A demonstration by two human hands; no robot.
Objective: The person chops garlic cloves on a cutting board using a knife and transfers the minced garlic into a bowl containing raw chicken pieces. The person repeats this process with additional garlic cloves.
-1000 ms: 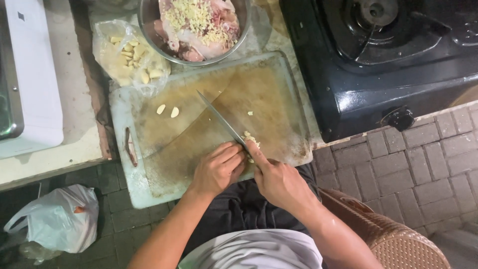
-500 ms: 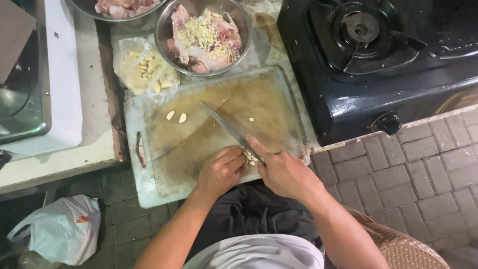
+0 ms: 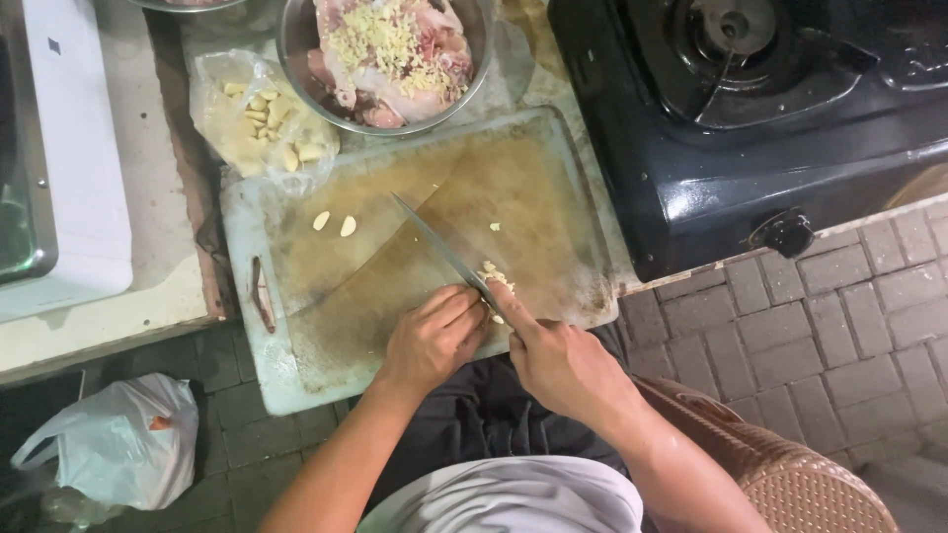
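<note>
Right hand [image 3: 563,365] grips the knife [image 3: 444,252] handle, forefinger along the spine; left hand [image 3: 434,336], fingers curled, pins the small, slippery-looking garlic [image 3: 494,277] on the board [image 3: 296,365].

garlic bag: clear crumpled plastic bag of pale peeled garlic cloves [image 3: 259,126], upper left of the frame
floor bag: white knotted plastic bag [image 3: 111,444], lower left corner
</note>
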